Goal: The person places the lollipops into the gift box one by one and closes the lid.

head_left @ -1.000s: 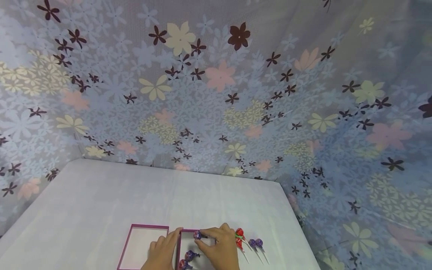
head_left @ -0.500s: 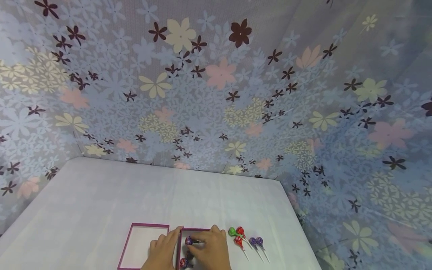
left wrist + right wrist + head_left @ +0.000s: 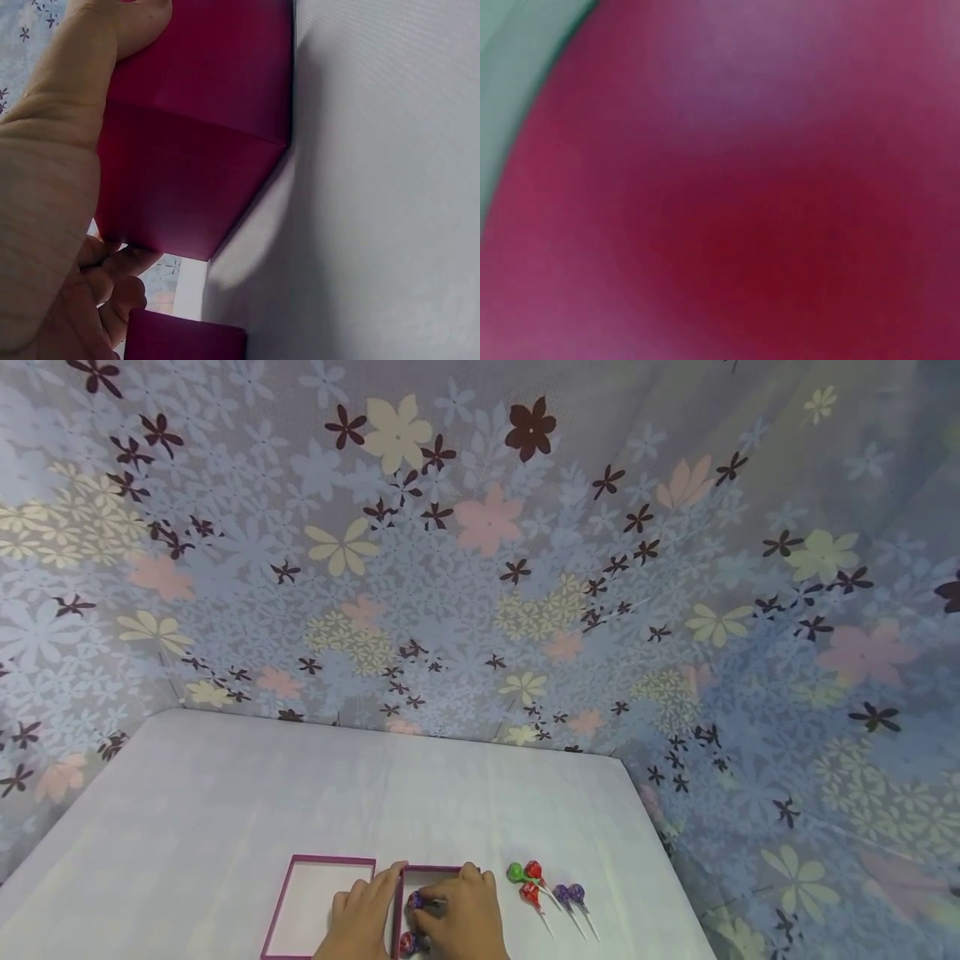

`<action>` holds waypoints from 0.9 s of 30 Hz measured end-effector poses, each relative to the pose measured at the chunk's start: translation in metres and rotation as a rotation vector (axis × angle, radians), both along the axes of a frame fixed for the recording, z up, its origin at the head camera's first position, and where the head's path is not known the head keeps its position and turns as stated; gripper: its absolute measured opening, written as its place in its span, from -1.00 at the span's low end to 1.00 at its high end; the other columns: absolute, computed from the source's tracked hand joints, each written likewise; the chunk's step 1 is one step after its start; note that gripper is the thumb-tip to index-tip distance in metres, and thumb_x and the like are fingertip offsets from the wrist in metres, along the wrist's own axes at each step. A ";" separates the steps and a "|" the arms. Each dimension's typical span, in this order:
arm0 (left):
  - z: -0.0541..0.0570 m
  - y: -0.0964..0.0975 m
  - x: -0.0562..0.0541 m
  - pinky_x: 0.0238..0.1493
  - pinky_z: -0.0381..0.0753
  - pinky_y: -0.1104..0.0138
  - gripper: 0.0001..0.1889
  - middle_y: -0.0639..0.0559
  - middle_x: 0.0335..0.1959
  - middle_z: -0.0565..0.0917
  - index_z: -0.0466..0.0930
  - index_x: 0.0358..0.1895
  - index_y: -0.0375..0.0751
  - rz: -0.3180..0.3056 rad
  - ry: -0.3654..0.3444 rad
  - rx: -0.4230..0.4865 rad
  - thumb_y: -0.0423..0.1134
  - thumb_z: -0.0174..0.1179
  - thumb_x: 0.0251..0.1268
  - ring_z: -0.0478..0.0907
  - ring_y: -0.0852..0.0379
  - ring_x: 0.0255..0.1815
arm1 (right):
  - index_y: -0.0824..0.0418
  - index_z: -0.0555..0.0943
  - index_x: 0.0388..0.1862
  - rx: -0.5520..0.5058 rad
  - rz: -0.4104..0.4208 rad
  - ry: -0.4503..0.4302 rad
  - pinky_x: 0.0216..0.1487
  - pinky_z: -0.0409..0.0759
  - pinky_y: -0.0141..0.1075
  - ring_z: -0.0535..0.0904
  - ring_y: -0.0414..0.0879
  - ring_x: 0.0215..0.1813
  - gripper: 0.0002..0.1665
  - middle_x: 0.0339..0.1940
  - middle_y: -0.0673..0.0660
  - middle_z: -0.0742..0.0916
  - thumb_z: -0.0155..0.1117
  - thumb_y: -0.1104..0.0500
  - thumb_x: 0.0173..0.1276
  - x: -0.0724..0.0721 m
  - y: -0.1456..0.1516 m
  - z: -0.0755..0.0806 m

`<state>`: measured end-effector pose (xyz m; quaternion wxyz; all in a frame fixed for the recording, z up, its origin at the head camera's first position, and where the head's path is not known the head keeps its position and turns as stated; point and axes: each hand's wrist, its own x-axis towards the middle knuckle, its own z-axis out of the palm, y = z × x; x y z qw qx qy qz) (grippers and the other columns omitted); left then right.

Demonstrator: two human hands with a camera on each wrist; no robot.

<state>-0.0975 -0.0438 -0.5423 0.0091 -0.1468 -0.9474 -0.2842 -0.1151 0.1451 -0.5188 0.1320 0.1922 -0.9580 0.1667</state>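
Note:
My right hand (image 3: pixel 462 917) reaches into a magenta box (image 3: pixel 438 867) and pinches a purple-wrapped lollipop (image 3: pixel 416 901) near its left wall. Just below it in the head view, another purple lollipop (image 3: pixel 408 943) lies inside the box. My left hand (image 3: pixel 360 917) holds the box at its left side; in the left wrist view the thumb lies on one face of the magenta box (image 3: pixel 195 180) and the fingers (image 3: pixel 127 259) bend at another. Blurred magenta fills the right wrist view. The sticks of the boxed lollipops are mostly hidden by my right hand.
A second shallow magenta-edged box or lid (image 3: pixel 333 860) lies to the left, its inside white. To the right on the white table (image 3: pixel 300 785) are a green lollipop (image 3: pixel 515 872), two red lollipops (image 3: pixel 530 893) and two purple lollipops (image 3: pixel 576 893). Floral fabric (image 3: pixel 450 610) hangs behind.
My right hand has moved left and down inside the box with the pinched lollipop, uncovering the green lollipop on the table. My left hand stays at the box's side.

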 end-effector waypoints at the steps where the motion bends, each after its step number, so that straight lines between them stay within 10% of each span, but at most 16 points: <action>1: 0.001 0.000 -0.001 -0.24 0.19 0.25 0.41 -0.07 0.27 0.55 0.25 0.48 -0.18 -0.002 -0.002 0.010 0.51 0.52 -0.67 0.25 0.20 -0.24 | -0.18 0.85 -0.34 0.001 -0.005 -0.006 -0.33 0.12 -0.34 0.25 -0.37 -0.41 -0.72 -0.42 -0.29 0.79 0.64 -0.17 -0.07 -0.001 0.000 0.001; 14: 0.001 0.005 -0.004 -0.28 0.22 0.22 0.23 -0.08 0.23 0.55 0.27 0.44 -0.19 0.016 -0.043 0.006 0.03 0.65 -0.56 0.31 0.13 -0.26 | -0.31 0.83 -0.40 0.061 0.008 -0.013 -0.33 0.07 -0.33 0.23 -0.37 -0.42 -0.84 -0.47 -0.38 0.76 0.55 -0.19 -0.01 0.000 0.000 -0.002; 27: 0.001 0.003 -0.005 -0.29 0.22 0.22 0.34 -0.09 0.24 0.56 0.28 0.44 -0.17 0.021 -0.031 0.013 0.29 0.63 -0.68 0.31 0.13 -0.25 | -0.23 0.84 -0.39 0.088 -0.030 -0.107 -0.32 0.07 -0.31 0.26 -0.34 -0.43 -0.82 -0.51 -0.32 0.76 0.56 -0.19 0.01 0.001 -0.004 0.004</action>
